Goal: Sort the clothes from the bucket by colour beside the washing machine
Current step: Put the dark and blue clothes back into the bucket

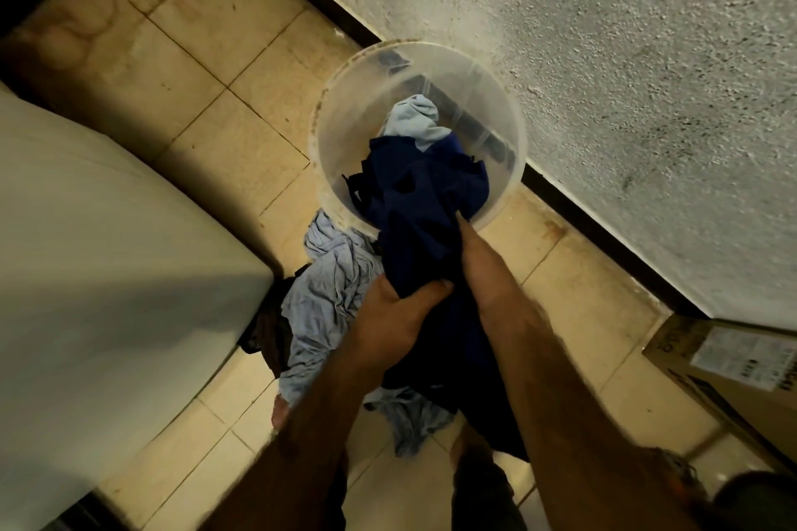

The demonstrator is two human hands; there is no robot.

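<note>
Navy garment clenched by left hand, right hand reaching.

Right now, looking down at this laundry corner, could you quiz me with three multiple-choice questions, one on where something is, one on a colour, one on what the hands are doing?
1. Where does the clear bucket stand?
A. On the washing machine
B. On the tiled floor against the wall
C. On the cardboard box

2. What colour is the garment being lifted?
A. Red
B. White
C. Dark blue

3. What are the two hands doing?
A. Both gripping the garment
B. Both hanging empty
C. One resting on the machine lid

Answers:
1. B: the bucket sits on the floor tiles, touching the rough wall.
2. C: the dark blue garment trails from the bucket, with a light blue piece behind it.
3. A: the left hand and the right hand are both closed on that cloth.
</note>
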